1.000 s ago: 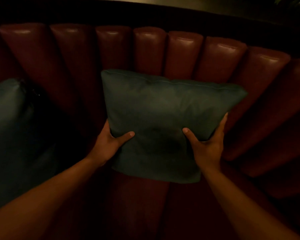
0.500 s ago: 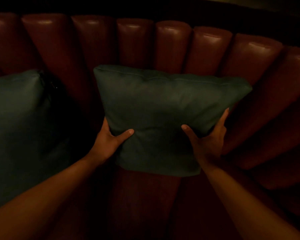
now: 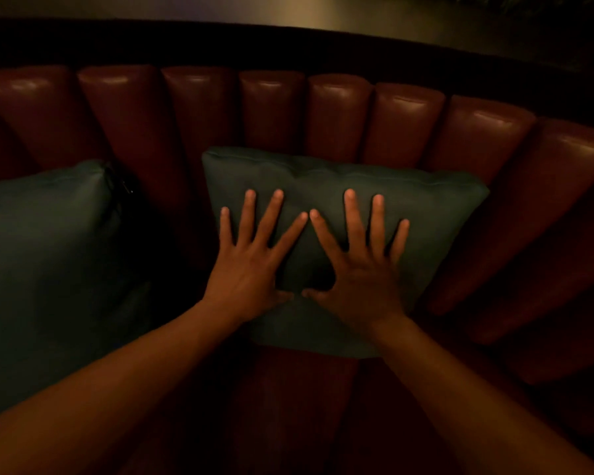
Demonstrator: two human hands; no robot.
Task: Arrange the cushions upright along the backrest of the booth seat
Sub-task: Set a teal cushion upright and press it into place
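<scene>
A dark green cushion (image 3: 436, 214) stands upright against the channelled red leather backrest (image 3: 340, 114) of the booth, its lower edge on the seat (image 3: 288, 406). My left hand (image 3: 251, 255) lies flat on the cushion's front face, fingers spread. Beside it, my right hand (image 3: 357, 262) presses flat on the same face with fingers spread; the thumbs and index fingertips nearly meet. Neither hand grips anything. A second green cushion (image 3: 45, 269) leans against the backrest to the left, cut off by the frame edge.
A dark gap of backrest separates the two cushions. The curved backrest continues to the right of the middle cushion. Behind the backrest's dark top rim lies a dim surface (image 3: 323, 15). The light is very low.
Both hands let go of the cushion's lower sides and now rest flat on its front face. The cushion has settled lower against the backrest.
</scene>
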